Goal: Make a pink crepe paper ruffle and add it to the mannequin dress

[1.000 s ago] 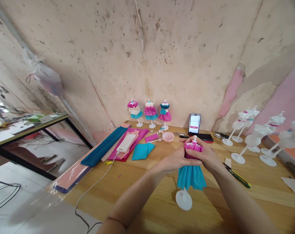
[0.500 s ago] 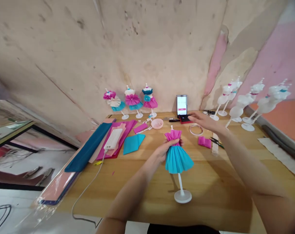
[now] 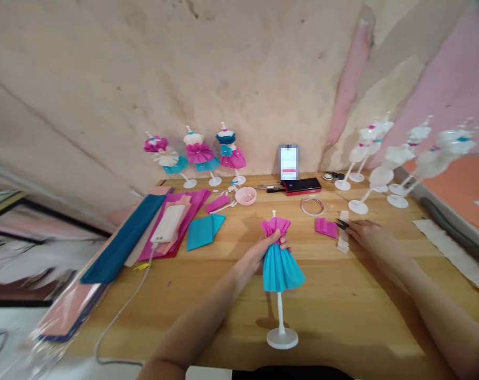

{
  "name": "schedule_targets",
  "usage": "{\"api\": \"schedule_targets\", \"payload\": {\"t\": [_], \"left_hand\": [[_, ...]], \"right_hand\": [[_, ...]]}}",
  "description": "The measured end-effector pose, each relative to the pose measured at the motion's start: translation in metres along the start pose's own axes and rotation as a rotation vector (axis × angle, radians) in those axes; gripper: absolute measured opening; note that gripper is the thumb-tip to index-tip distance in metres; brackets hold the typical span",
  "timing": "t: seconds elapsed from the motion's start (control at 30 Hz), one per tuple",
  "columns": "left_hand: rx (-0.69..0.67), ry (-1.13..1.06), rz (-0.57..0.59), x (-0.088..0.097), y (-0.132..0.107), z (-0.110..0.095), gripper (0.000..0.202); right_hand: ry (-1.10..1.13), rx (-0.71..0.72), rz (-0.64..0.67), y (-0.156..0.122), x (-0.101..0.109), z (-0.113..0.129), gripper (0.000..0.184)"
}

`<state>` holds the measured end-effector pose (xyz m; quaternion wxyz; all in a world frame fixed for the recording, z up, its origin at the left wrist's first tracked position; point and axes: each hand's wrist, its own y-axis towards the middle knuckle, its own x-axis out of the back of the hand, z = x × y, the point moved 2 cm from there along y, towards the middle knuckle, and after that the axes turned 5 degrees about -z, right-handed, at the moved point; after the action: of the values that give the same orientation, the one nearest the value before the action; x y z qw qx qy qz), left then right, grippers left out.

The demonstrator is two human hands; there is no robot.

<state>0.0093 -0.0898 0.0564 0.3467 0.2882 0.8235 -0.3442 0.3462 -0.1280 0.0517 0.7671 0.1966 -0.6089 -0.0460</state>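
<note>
My left hand (image 3: 268, 247) is closed around the waist of a small white dress-form mannequin. It wears a gathered pink paper top (image 3: 275, 228) and a pleated turquoise paper skirt (image 3: 282, 269). The mannequin's round white base (image 3: 282, 338) rests on the table. Over to the right, my right hand (image 3: 368, 235) lies low on the table, its fingers closed over the handles of dark scissors (image 3: 341, 224). Only the blades show, pointing left across a whitish strip (image 3: 343, 240). A folded pink paper piece (image 3: 326, 227) lies just left of the scissors.
Three dressed mannequins (image 3: 199, 153) stand at the back left, several bare ones (image 3: 385, 169) at the back right. Between them are a phone (image 3: 289, 162), a black-and-red box (image 3: 301, 186), a pink bowl (image 3: 246, 196) and a ring (image 3: 312, 206). Coloured paper and a power bank (image 3: 168, 224) lie left.
My right hand has come down from near the black-and-red box onto the scissors. My left hand keeps its grip on the mannequin. The view has shifted slightly.
</note>
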Motion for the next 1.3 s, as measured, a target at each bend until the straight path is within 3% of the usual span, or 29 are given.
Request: {"api": "schedule_targets", "payload": {"t": [0.13,0.2,0.33,0.43,0.53,0.63,0.77,0.9,1.1,1.3], "left_hand": [[-0.047,0.049,0.021,-0.005,-0.008,-0.003,0.029],[-0.053,0.084,0.068,-0.011,-0.013,-0.005,0.029],[-0.141,0.215,0.171,-0.025,-0.028,-0.010,0.029],[-0.223,0.331,0.217,-0.036,-0.040,-0.015,0.031],[-0.294,0.417,0.236,-0.042,-0.050,-0.024,0.033],[-0.351,0.525,0.234,-0.046,-0.061,-0.035,0.036],[-0.364,0.674,0.214,-0.049,-0.073,-0.047,0.042],[-0.395,0.717,0.230,-0.053,-0.080,-0.053,0.039],[-0.332,0.763,0.183,-0.053,-0.081,-0.054,0.037],[-0.339,0.712,0.261,-0.051,-0.078,-0.056,0.038]], "right_hand": [[-0.149,0.135,-0.015,-0.006,-0.016,-0.012,0.020],[-0.178,0.125,-0.036,-0.009,-0.012,-0.014,0.020],[-0.166,-0.059,-0.192,-0.006,0.022,-0.005,0.022],[0.050,-0.245,-0.249,0.006,0.049,0.024,0.028],[0.365,-0.119,-0.083,0.022,0.066,0.077,0.032],[0.435,0.042,0.078,0.034,0.078,0.131,0.030],[0.416,0.236,0.081,0.046,0.092,0.176,0.028],[0.283,0.353,0.024,0.057,0.101,0.192,0.027],[0.206,0.493,0.016,0.070,0.112,0.202,0.025],[0.144,0.514,0.060,0.079,0.120,0.207,0.028]]}}
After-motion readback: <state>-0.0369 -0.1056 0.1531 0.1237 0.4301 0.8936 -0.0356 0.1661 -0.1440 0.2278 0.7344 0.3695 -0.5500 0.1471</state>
